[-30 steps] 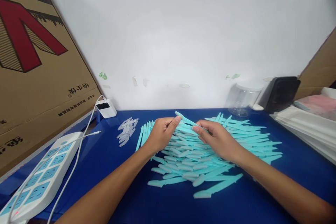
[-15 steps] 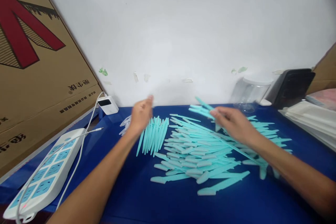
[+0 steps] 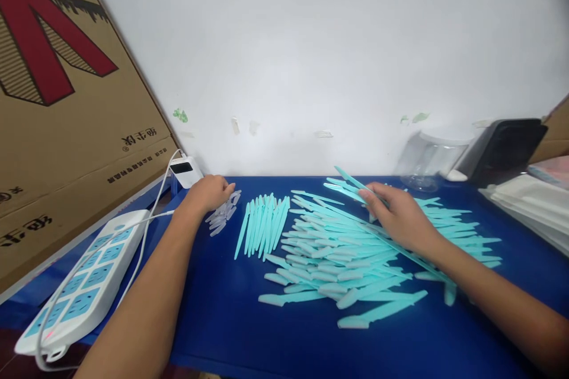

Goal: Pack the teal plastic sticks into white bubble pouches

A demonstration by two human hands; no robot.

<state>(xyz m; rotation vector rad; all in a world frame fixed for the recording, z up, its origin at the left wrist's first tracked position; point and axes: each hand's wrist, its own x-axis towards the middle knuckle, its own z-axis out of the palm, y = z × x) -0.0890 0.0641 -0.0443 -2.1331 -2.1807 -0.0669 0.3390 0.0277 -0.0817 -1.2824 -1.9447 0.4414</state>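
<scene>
A: Head view, which step? 
B: Fetching a cap: left hand (image 3: 208, 192) at ten o'clock, grip curled on the small clear plastic caps (image 3: 222, 216).

A: And the right hand (image 3: 400, 216)? 
B: Grip clamped on a thin turquoise plastic razor (image 3: 351, 180), above the pile on the blue tabletop (image 3: 222, 308). Next, I'd judge, one cap must be pinched out singly.

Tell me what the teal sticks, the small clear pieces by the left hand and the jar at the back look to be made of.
Teal sticks: likely moulded plastic, matte, uniform colour, identical shapes with paler, frosted ends.
Clear pieces, touched by the left hand: probably translucent plastic, frosted and see-through.
Jar: clear plastic, possibly glass; transparent wall with soft glare. The look cannot settle which.
The right hand rests on the sticks.
</scene>
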